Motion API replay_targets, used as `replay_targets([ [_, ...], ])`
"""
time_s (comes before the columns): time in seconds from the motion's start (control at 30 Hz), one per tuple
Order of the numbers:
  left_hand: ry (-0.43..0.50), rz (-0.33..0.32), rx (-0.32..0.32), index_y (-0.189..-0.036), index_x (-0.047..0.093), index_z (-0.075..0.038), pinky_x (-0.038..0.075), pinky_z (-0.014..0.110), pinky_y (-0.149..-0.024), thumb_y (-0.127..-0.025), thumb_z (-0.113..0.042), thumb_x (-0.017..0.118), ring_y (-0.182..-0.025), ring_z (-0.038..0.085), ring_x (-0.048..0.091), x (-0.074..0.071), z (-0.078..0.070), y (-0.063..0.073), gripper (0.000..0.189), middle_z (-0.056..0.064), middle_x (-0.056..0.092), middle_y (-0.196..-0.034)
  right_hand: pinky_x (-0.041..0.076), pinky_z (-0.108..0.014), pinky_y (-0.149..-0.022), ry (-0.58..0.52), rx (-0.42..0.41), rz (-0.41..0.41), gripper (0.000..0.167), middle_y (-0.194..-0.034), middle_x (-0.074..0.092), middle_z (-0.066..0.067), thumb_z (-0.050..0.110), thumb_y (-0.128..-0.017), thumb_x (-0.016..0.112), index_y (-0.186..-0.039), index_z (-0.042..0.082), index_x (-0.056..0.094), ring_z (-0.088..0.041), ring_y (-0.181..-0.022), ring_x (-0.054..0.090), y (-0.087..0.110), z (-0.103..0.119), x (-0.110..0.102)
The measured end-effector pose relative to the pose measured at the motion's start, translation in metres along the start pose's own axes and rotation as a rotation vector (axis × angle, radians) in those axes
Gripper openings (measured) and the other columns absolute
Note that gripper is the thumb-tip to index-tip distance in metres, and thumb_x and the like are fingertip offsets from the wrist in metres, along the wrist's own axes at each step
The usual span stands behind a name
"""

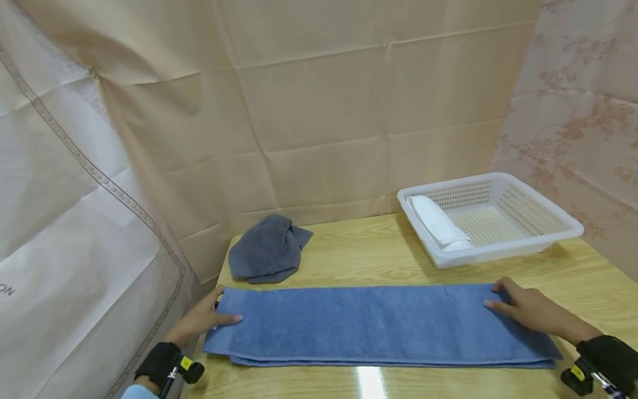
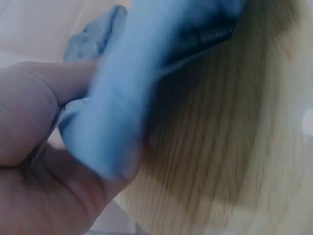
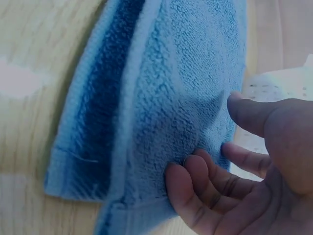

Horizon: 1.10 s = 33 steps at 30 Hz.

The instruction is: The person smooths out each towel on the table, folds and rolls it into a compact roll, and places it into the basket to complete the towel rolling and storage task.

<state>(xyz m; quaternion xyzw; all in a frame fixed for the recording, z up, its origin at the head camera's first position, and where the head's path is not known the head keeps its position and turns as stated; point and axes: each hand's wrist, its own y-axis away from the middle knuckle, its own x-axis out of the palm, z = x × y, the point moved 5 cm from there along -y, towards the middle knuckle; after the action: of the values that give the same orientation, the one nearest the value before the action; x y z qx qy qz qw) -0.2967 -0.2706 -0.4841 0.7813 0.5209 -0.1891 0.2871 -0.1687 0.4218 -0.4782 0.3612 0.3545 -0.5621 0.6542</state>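
A long blue towel (image 1: pixel 379 327), folded into a strip of several layers, lies across the front of the table. My left hand (image 1: pixel 206 313) grips its left end, thumb on top and other fingers round the far edge. In the left wrist view that towel end (image 2: pixel 115 112) is blurred and raised over the wood, partly hiding the fingers. At the right end, my right hand (image 1: pixel 530 310) rests on the towel with thumb and forefinger apart. The right wrist view shows loosely bent fingers (image 3: pixel 195 181) touching the terry surface, beside parted layers at the towel's edge.
A crumpled grey-blue towel (image 1: pixel 269 249) sits at the back left of the wooden table (image 1: pixel 359 249). At the back right stands a white plastic basket (image 1: pixel 508 246) holding a rolled white towel (image 1: pixel 438 221). Beige cloth (image 1: pixel 319 111) hangs behind.
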Motion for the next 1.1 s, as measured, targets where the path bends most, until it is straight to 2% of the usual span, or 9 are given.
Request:
replay_targets([
  [0.23, 0.033, 0.011, 0.026, -0.156, 0.031, 0.0, 0.056, 0.048, -0.08, -0.095, -0.026, 0.077, -0.116, 0.041, 0.06, -0.01, 0.006, 0.013, 0.081, 0.031, 0.049, -0.143, 0.048, -0.037, -0.048, -0.056, 0.076, 0.026, 0.058, -0.098, 0.06, -0.029, 0.036, -0.103, 0.063, -0.13, -0.011, 0.043, -0.021, -0.056, 0.055, -0.003, -0.005, -0.001],
  [0.37, -0.002, 0.043, 0.051, -0.138, 0.043, 0.003, 0.054, 0.042, -0.07, -0.09, -0.023, 0.082, -0.094, 0.032, 0.063, -0.01, 0.006, 0.018, 0.067, 0.021, 0.062, -0.111, 0.053, -0.049, -0.064, 0.046, 0.014, -0.059, 0.053, -0.106, 0.061, -0.035, 0.03, -0.1, 0.069, -0.124, -0.013, 0.048, -0.038, -0.074, 0.065, -0.01, -0.008, -0.003],
  [0.5, -0.152, -0.029, 0.091, -0.126, 0.041, 0.001, 0.048, 0.04, -0.067, -0.08, -0.024, 0.091, -0.083, 0.028, 0.053, -0.009, 0.006, 0.02, 0.072, 0.016, 0.053, -0.098, 0.049, -0.062, -0.078, 0.157, -0.078, -0.161, 0.045, -0.106, 0.063, -0.033, 0.022, -0.095, 0.075, -0.116, -0.011, 0.054, -0.055, -0.1, 0.061, -0.017, -0.002, -0.004],
  [0.6, -0.378, -0.17, 0.18, -0.137, 0.039, -0.001, 0.049, 0.054, -0.08, -0.076, -0.036, 0.093, -0.103, 0.041, 0.053, -0.008, 0.0, 0.018, 0.089, 0.026, 0.05, -0.117, 0.047, -0.061, -0.075, 0.24, -0.128, -0.231, 0.041, -0.101, 0.062, -0.029, 0.019, -0.09, 0.079, -0.115, -0.007, 0.058, -0.052, -0.094, 0.06, -0.019, 0.012, 0.0],
  [0.7, -0.566, -0.25, 0.308, -0.147, 0.042, -0.007, 0.039, 0.07, -0.095, -0.081, -0.05, 0.086, -0.128, 0.05, 0.042, 0.006, -0.018, 0.012, 0.09, 0.029, 0.045, -0.139, 0.046, -0.063, -0.077, 0.298, -0.187, -0.301, 0.041, -0.105, 0.06, -0.027, 0.019, -0.087, 0.082, -0.116, -0.002, 0.062, -0.051, -0.096, 0.058, -0.02, 0.036, 0.011],
  [0.77, -0.637, -0.224, 0.387, -0.15, 0.045, -0.011, 0.032, 0.075, -0.099, -0.086, -0.057, 0.078, -0.136, 0.051, 0.037, 0.022, -0.03, 0.008, 0.085, 0.024, 0.043, -0.149, 0.045, -0.066, -0.083, 0.295, -0.234, -0.285, 0.046, -0.117, 0.06, -0.028, 0.026, -0.09, 0.08, -0.123, 0.0, 0.063, -0.053, -0.106, 0.056, -0.026, 0.055, 0.022],
  [0.87, -0.677, -0.094, 0.464, -0.155, 0.042, -0.011, 0.025, 0.078, -0.103, -0.092, -0.061, 0.068, -0.144, 0.05, 0.03, 0.048, -0.044, 0.002, 0.084, 0.023, 0.036, -0.158, 0.044, -0.071, -0.086, 0.271, -0.285, -0.188, 0.058, -0.135, 0.054, -0.027, 0.042, -0.097, 0.071, -0.138, 0.004, 0.058, -0.054, -0.12, 0.05, -0.035, 0.082, 0.041],
  [0.97, -0.66, 0.014, 0.463, -0.159, 0.036, -0.009, 0.022, 0.077, -0.105, -0.095, -0.062, 0.064, -0.148, 0.051, 0.025, 0.066, -0.048, -0.001, 0.087, 0.024, 0.028, -0.163, 0.038, -0.077, -0.091, 0.251, -0.299, -0.103, 0.064, -0.148, 0.047, -0.027, 0.051, -0.101, 0.061, -0.149, 0.009, 0.052, -0.057, -0.132, 0.041, -0.039, 0.096, 0.053],
  [1.1, -0.635, 0.021, 0.426, -0.16, 0.036, -0.009, 0.023, 0.076, -0.106, -0.095, -0.062, 0.063, -0.147, 0.049, 0.027, 0.067, -0.044, -0.002, 0.088, 0.023, 0.029, -0.164, 0.025, -0.086, -0.094, 0.222, -0.267, -0.055, 0.066, -0.157, 0.038, -0.027, 0.051, -0.102, 0.058, -0.155, 0.014, 0.045, -0.061, -0.14, 0.03, -0.037, 0.095, 0.057],
])
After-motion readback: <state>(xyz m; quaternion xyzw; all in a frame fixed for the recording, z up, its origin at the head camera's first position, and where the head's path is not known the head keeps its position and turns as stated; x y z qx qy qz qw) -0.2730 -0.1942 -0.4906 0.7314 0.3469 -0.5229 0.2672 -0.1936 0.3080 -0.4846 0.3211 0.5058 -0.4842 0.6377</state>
